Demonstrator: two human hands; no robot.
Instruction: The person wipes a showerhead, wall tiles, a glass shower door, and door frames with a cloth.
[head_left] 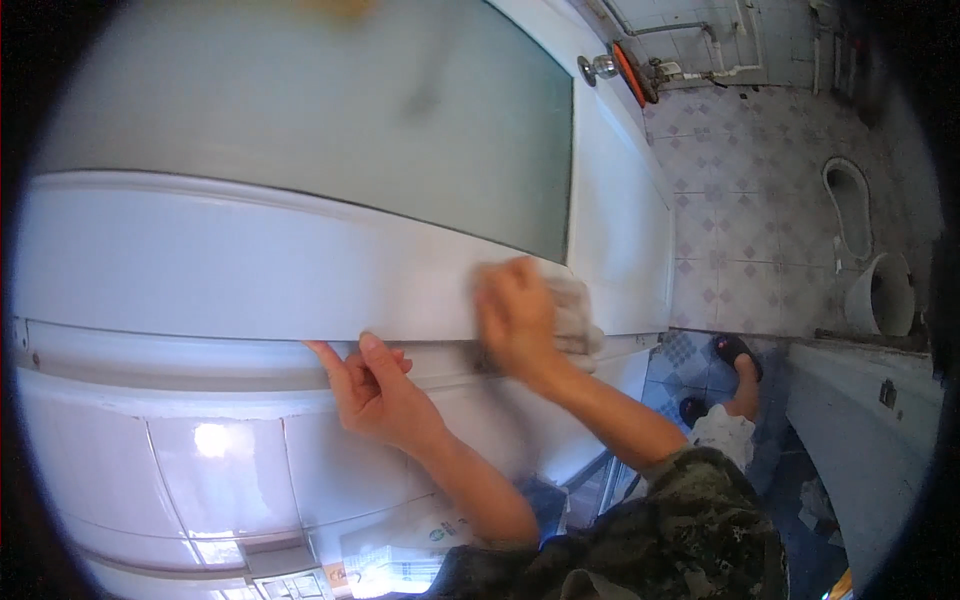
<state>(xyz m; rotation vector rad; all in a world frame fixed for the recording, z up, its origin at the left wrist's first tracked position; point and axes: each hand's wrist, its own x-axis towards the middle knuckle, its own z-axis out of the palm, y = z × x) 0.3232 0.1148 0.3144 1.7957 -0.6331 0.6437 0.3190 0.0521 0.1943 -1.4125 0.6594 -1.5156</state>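
A white door (200, 250) with a large frosted glass pane (330, 120) fills the left and upper part of the head view. My right hand (518, 315) is closed on a pale, bunched cloth (575, 312) and presses it against the door's white frame, near the pane's lower right corner. Motion blurs the fingers. At the door's lower edge, my left hand (388, 390) grips the rim, the thumb tip against the edge and some fingers curled. Where the index fingertip goes behind the edge is hard to make out.
A round metal knob (598, 68) juts from the door. Beyond lies a tiled floor (740, 215) with a squat toilet (850, 205) and a white bucket (882, 297). A white-tiled wall (220, 465) runs below the door. My feet (735, 350) stand at the doorway.
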